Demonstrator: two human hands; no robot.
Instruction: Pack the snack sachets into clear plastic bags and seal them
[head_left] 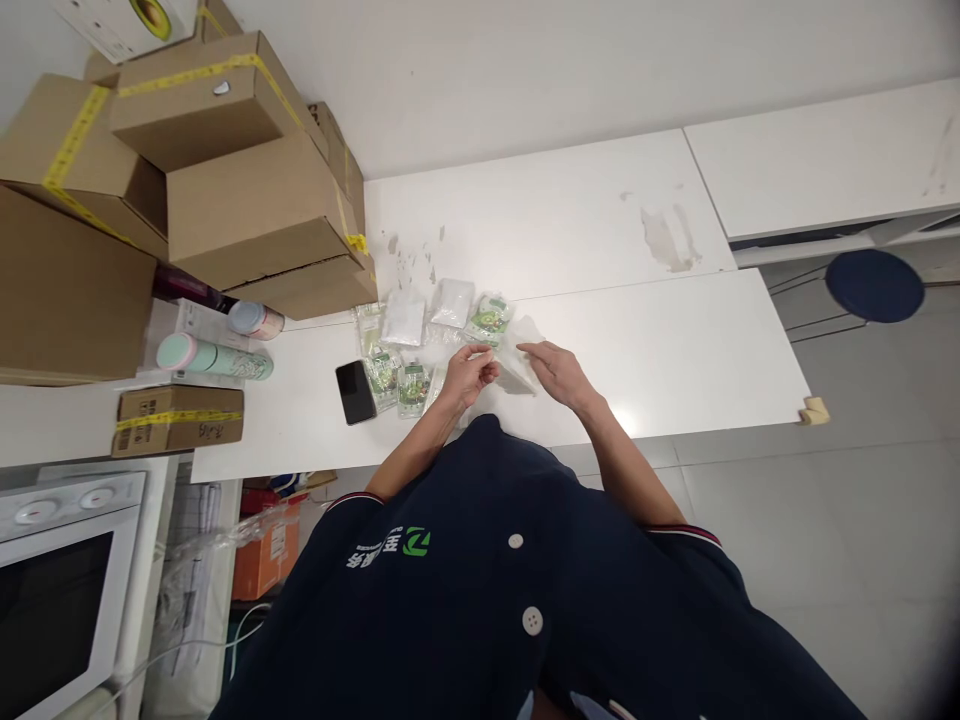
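A clear plastic bag point(517, 372) lies on the white table between my hands, partly standing up from it. My left hand point(470, 375) is closed, its thumb and fingers pinched at the bag's left edge. On the other side, my right hand point(556, 370) has its fingers stretched out flat against the bag. Just beyond them is a green-printed packet point(490, 317). White packets in clear wrapping point(453, 302) lie behind my left hand. More green-printed packets point(412, 388) rest to its left, next to a black phone point(355, 392).
Cardboard boxes point(255, 210) with yellow tape are stacked at the left. A mint-green bottle point(217, 357) and a jar point(256, 320) lie by them. A microwave point(64, 590) stands lower left. A blue stool point(875, 286) is beyond the table's right end.
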